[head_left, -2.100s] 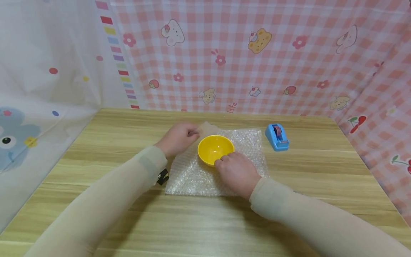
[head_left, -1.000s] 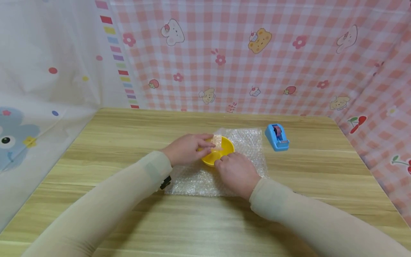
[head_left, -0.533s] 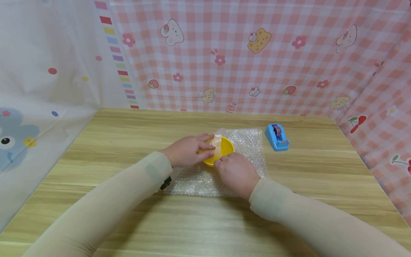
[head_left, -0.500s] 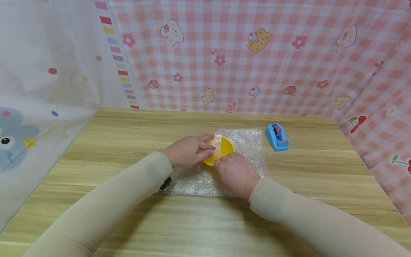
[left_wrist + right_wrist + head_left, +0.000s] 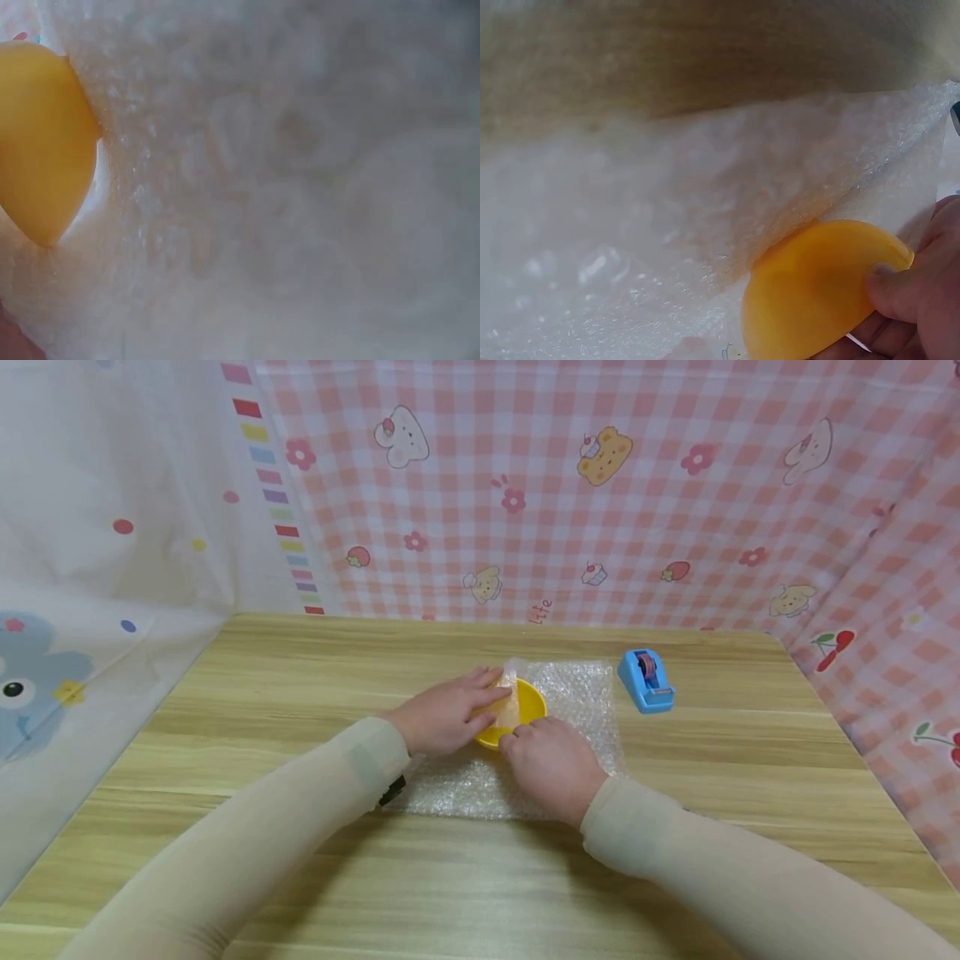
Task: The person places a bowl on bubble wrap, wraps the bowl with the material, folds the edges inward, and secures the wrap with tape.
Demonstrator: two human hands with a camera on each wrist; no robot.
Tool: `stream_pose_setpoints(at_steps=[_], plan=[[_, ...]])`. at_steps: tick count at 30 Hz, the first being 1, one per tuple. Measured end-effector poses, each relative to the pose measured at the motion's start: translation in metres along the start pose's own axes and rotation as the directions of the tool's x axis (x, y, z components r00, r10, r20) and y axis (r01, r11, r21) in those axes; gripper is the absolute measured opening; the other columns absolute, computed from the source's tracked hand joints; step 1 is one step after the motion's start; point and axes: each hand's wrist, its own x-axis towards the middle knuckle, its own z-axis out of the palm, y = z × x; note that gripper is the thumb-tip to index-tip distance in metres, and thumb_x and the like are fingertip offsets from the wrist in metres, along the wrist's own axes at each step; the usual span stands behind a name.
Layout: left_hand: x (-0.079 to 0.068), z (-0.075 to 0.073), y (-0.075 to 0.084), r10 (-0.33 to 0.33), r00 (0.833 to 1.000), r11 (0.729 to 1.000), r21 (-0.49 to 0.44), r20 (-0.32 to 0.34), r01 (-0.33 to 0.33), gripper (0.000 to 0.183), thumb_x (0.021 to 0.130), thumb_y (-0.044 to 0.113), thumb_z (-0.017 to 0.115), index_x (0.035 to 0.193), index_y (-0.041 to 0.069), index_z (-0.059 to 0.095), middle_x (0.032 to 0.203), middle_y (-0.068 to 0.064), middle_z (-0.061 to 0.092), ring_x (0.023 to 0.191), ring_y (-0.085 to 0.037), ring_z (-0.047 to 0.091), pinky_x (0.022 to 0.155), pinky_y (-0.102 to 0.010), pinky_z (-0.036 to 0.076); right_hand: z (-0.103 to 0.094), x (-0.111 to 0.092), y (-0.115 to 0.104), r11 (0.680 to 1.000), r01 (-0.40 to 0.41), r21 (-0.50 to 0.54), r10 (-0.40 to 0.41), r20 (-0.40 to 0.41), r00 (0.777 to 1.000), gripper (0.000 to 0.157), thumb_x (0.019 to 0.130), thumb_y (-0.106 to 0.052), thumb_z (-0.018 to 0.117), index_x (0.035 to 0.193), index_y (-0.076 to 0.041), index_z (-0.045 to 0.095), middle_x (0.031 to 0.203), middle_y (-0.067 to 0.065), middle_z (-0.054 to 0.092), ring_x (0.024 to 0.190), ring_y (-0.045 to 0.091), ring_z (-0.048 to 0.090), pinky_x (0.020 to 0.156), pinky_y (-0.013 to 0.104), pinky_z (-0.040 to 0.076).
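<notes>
Saw at the far left of the head view a white cloth (image 5: 161, 460), printed lower down with a blue figure (image 5: 37, 681). Rested the left hand (image 5: 442, 716), just left of centre, on a see-through flap (image 5: 508, 710) of bubble wrap (image 5: 480, 793), with fingers fairly straight, slightly spread and gripping nothing visible. Could not make out those fingers in the left wrist view, filled mostly with blurred wrap. Had the yellow bowl (image 5: 533, 700) at the centre of the head view, mouth up on the wrap, covered at its left by the flap. Pinched its near right rim in the right hand (image 5: 555, 768), with thumb outside and fingers curled beyond the edge at lower right of the right wrist view. Noted, right of centre, a blue tape dispenser (image 5: 647, 687) on the wooden table (image 5: 480, 885), just beside the wrap, and at the right edge a pink checked cloth (image 5: 888, 568).
</notes>
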Motion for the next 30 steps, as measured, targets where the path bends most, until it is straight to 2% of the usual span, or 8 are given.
stream_pose_setpoints(at_steps=[4, 8, 12, 16, 18, 21, 25, 30], plan=[[0.001, 0.003, 0.000, 0.015, 1.000, 1.000, 0.018, -0.004, -0.015, 0.062, 0.110, 0.037, 0.047, 0.167, 0.017, 0.030, 0.178, -0.012, 0.012, 0.165, -0.038, 0.010, 0.133, -0.051, 0.015, 0.000, 0.000, 0.000, 1.000, 0.004, -0.010, -0.004, -0.003, 1.000, 0.012, 0.098, -0.014, 0.074, 0.106, -0.007, 0.077, 0.093, 0.006, 0.078, 0.078, 0.021, 0.070, 0.087, 0.040, 0.063], [0.000, 0.002, 0.001, 0.024, 0.999, 0.999, 0.032, 0.029, -0.025, 0.078, 0.103, 0.045, 0.048, 0.169, 0.014, 0.021, 0.179, -0.009, 0.004, 0.165, -0.038, 0.003, 0.134, -0.051, 0.010, 0.001, 0.000, -0.001, 1.000, 0.005, -0.015, -0.005, -0.004, 1.000, 0.014, 0.099, -0.014, 0.073, 0.111, -0.008, 0.078, 0.094, 0.005, 0.078, 0.080, 0.020, 0.070, 0.087, 0.040, 0.063], [-0.001, 0.000, 0.002, 0.015, 0.997, 0.999, 0.028, 0.070, -0.017, 0.095, 0.094, 0.050, 0.054, 0.170, 0.012, 0.013, 0.179, -0.007, -0.005, 0.165, -0.037, -0.005, 0.134, -0.051, 0.005, 0.001, 0.000, -0.001, 1.000, -0.003, 0.009, 0.003, -0.007, 1.000, 0.010, 0.099, -0.014, 0.073, 0.106, -0.008, 0.078, 0.092, 0.005, 0.078, 0.080, 0.020, 0.070, 0.088, 0.040, 0.063], [0.000, 0.001, 0.004, 0.004, 0.996, 0.999, 0.048, 0.086, -0.008, 0.107, 0.090, 0.063, 0.059, 0.170, 0.011, 0.010, 0.179, -0.010, -0.007, 0.165, -0.037, -0.007, 0.135, -0.049, 0.003, 0.001, -0.001, -0.001, 0.999, -0.013, 0.039, 0.013, 0.000, 1.000, 0.011, 0.099, -0.016, 0.074, 0.105, -0.007, 0.077, 0.093, 0.005, 0.077, 0.082, 0.021, 0.069, 0.091, 0.040, 0.062], [0.001, 0.002, 0.004, -0.002, 0.997, 0.998, 0.067, 0.081, -0.004, 0.112, 0.090, 0.069, 0.060, 0.170, 0.010, 0.009, 0.178, -0.012, -0.007, 0.165, -0.037, -0.007, 0.135, -0.049, 0.003, 0.001, -0.001, -0.001, 0.998, -0.015, 0.063, 0.015, 0.008, 1.000, 0.012, 0.100, -0.015, 0.073, 0.108, -0.006, 0.077, 0.099, 0.006, 0.077, 0.088, 0.023, 0.070, 0.095, 0.041, 0.061], [0.002, 0.003, 0.005, -0.020, 0.997, 0.994, 0.106, 0.068, 0.013, 0.112, 0.093, 0.075, 0.055, 0.170, 0.010, 0.008, 0.178, -0.013, -0.006, 0.165, -0.036, -0.006, 0.135, -0.047, 0.004, -0.001, -0.004, 0.001, 0.991, -0.029, 0.127, 0.026, 0.024, 0.999, 0.021, 0.103, -0.011, 0.067, 0.120, -0.002, 0.073, 0.117, 0.012, 0.076, 0.110, 0.029, 0.071, 0.107, 0.045, 0.056], [0.004, 0.005, 0.007, -0.045, 0.998, 0.988, 0.153, 0.043, 0.037, 0.109, 0.095, 0.080, 0.047, 0.170, 0.010, 0.010, 0.178, -0.013, -0.002, 0.166, -0.033, -0.003, 0.135, -0.045, 0.005, -0.006, -0.009, 0.006, 0.985, -0.038, 0.171, 0.035, 0.025, 0.999, 0.035, 0.104, -0.003, 0.061, 0.139, 0.005, 0.063, 0.142, 0.020, 0.066, 0.137, 0.037, 0.060, 0.120, 0.050, 0.044], [0.006, 0.006, 0.011, -0.055, 0.998, 0.983, 0.180, 0.035, 0.048, 0.110, 0.095, 0.082, 0.045, 0.170, 0.009, 0.012, 0.178, -0.013, 0.000, 0.166, -0.034, 0.002, 0.135, -0.044, 0.006, -0.012, -0.013, 0.016, 0.979, -0.086, 0.184, 0.080, 0.041, 0.996, 0.040, 0.106, -0.004, 0.057, 0.145, 0.007, 0.057, 0.149, 0.023, 0.061, 0.143, 0.039, 0.055, 0.123, 0.050, 0.040]])
